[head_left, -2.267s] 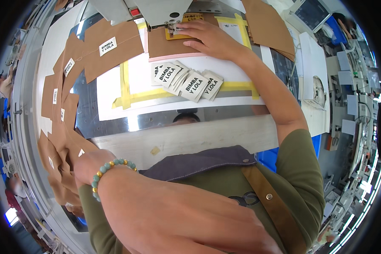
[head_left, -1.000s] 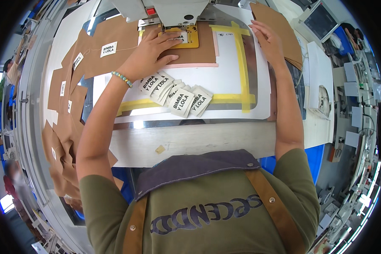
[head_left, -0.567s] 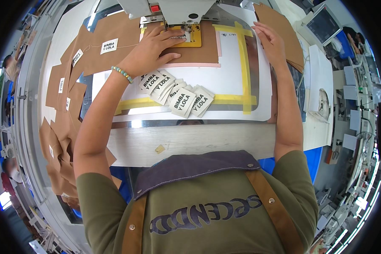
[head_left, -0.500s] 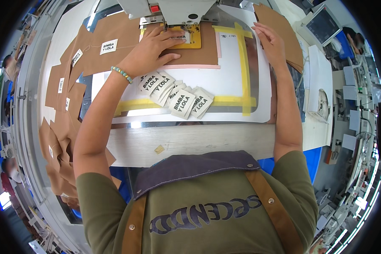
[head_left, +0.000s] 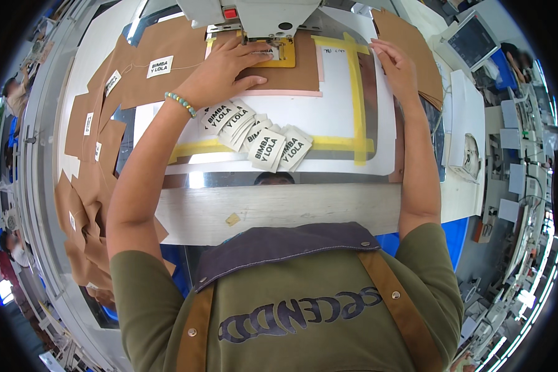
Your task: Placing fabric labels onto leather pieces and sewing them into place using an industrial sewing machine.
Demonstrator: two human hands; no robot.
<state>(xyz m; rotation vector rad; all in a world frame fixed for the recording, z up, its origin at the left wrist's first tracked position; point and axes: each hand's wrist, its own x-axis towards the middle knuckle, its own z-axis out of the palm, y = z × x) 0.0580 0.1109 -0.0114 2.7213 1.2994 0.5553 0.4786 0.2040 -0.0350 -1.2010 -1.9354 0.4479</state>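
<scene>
My left hand (head_left: 226,77) lies with fingers spread on a brown piece (head_left: 307,71), its fingertips beside a yellow frame (head_left: 283,57) holding a white label under the sewing machine head (head_left: 270,22). The fingertips partly hide the label. My right hand (head_left: 398,71) is open, fingers loosely bent, at the right border of the taped white template sheet (head_left: 335,115), with nothing visible in it. A loose pile of white printed labels (head_left: 266,149) lies on the sheet below my left hand.
Brown pieces with labels, linked by threads (head_left: 136,80), spread down the left side. A brown stack (head_left: 409,46), screen (head_left: 471,43) and white box (head_left: 462,124) are at right. A blue bin (head_left: 443,245) shows below the table. Co-workers appear at the far left.
Since 2.3 seconds ago, my left hand moved from lower left up to the machine, and my right hand left the frame for the sheet's right border. Little differs over the last second.
</scene>
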